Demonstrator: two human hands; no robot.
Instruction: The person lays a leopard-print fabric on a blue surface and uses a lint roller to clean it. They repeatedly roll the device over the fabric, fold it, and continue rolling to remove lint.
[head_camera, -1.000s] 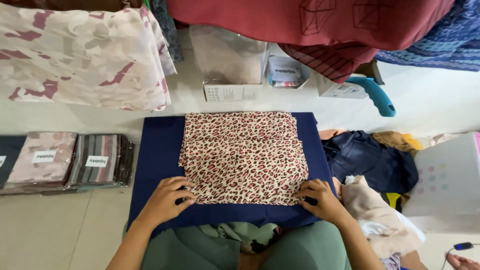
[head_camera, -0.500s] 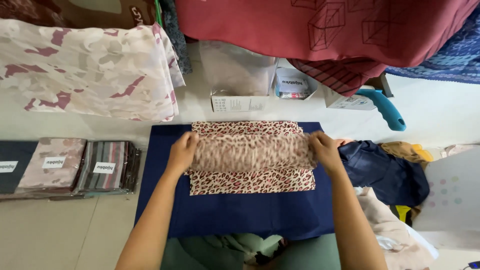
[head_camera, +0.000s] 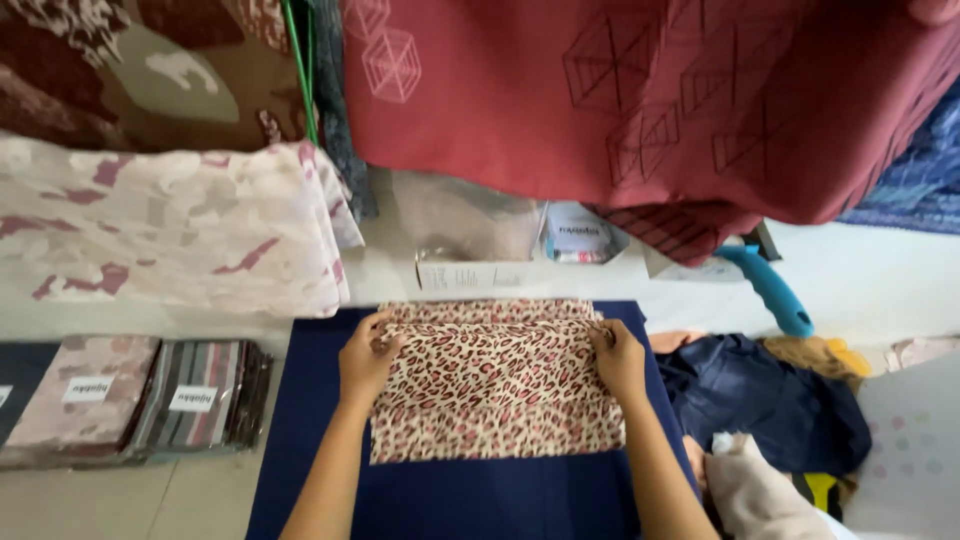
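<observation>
Pinching the folded upper edge of a leopard-print cloth (head_camera: 495, 385), left hand (head_camera: 366, 358) closed on its left side, right hand (head_camera: 618, 358) closed on its right, cloth lying flat on a navy fabric (head_camera: 310, 440), packaged cloths (head_camera: 130, 400) at left, dark blue garment (head_camera: 770, 400) at right.

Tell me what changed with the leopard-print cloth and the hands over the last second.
Both hands, left hand and right hand, moved from the near edge of the pink leopard-print cloth up to its far edge, carrying the near edge with them and folding the cloth to about half its depth. They now pinch its top corners. The dark blue mat beneath and the folded fabric packs on the left stayed put.
</observation>
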